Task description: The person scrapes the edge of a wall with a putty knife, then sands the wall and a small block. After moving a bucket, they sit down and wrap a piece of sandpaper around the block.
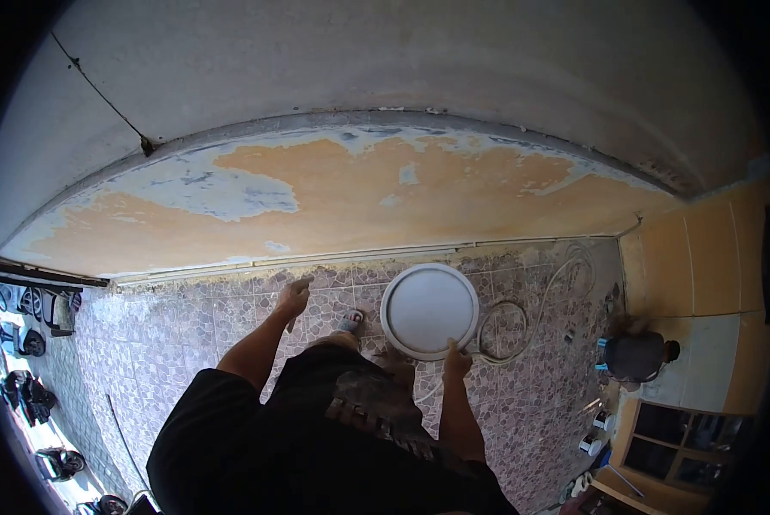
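Observation:
My left hand (295,299) is closed around a thin, flat tool that looks like a scraper (304,281); its two ends stick out on either side of the fist. With my right hand (456,362) I grip the near rim of a round white pan (432,313), either shallow or a wide lid; its depth is hard to tell. Its pale inner surface faces up at me. Ahead of both hands stands a wall (342,197) with orange paint and ragged white-grey patches. My sandalled foot (353,320) shows between the hands.
A coiled pale hose (535,322) lies on the stone-patterned tile floor (222,318) right of the pan. At the far right, another person (636,356) is low beside the orange wall. Containers (590,445) stand near a window (685,446). Motorbikes (29,399) are outside at left.

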The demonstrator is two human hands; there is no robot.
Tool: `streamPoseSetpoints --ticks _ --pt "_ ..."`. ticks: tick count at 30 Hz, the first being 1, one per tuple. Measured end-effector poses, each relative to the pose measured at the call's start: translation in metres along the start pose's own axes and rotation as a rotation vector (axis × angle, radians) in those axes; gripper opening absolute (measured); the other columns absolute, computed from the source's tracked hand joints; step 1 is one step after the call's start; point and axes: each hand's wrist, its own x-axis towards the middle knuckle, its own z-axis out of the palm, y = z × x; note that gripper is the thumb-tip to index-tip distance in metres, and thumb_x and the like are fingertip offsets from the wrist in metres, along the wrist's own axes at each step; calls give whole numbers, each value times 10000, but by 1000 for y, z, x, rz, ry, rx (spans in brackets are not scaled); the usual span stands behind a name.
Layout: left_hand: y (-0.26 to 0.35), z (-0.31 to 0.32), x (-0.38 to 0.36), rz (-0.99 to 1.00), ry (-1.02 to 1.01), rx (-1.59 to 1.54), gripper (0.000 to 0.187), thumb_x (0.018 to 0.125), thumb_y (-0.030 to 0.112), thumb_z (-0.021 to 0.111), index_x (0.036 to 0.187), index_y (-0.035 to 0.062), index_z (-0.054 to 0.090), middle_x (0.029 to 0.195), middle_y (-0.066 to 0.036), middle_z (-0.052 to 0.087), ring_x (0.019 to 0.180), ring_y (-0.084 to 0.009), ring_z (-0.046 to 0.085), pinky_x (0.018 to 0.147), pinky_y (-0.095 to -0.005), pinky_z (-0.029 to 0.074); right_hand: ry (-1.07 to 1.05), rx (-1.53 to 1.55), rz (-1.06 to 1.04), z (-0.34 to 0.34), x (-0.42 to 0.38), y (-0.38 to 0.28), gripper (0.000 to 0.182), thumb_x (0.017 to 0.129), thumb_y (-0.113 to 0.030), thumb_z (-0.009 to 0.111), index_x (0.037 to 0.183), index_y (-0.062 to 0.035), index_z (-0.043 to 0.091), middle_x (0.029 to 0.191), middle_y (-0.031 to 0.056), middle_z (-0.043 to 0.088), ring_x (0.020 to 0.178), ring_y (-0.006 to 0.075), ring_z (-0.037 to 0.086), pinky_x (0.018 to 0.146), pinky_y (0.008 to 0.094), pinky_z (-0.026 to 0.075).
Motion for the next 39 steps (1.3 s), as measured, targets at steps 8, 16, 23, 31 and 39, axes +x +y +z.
streamPoseSetpoints --ticks 8,16,23,31,39 --pt "-21 -18 -64 -402 290 137 568 926 158 597 1485 203 687 1201 -244 767 1135 -438 732 987 -497 578 -258 -468 -281 58 97 -42 831 808 -535 893 1324 85 690 1315 311 726 1239 490 697 1079 540 538" --pt "34 18 -200 -891 639 -161 625 902 116 558 1518 104 662 1288 -252 746 928 -335 778 812 -448 641 -745 -594 -330 125 168 -35 948 801 -470 895 1516 54 559 1490 321 624 1443 460 565 1235 508 425" --pt "-20 -3 -179 -705 282 379 608 885 85 604 1476 188 703 1375 -269 721 1279 -427 699 1108 -474 553 -1074 -847 -533 222 176 -7 812 826 -356 872 1490 17 591 1430 278 684 1373 416 646 1150 483 527" --pt "21 -26 -38 -224 452 379 575 897 12 599 1456 109 694 1328 -231 721 1188 -418 715 1041 -466 569 -1420 -1213 -746 323 143 38 765 840 -373 837 1503 -49 636 1462 228 690 1359 367 670 1147 457 540" --pt "-9 14 16 -65 467 316 577 881 -15 586 1443 62 691 1299 -237 718 1121 -421 722 989 -466 579 -1596 -1259 -934 408 126 73 596 872 -339 834 1415 -117 725 1424 229 707 1300 346 707 1079 458 584"
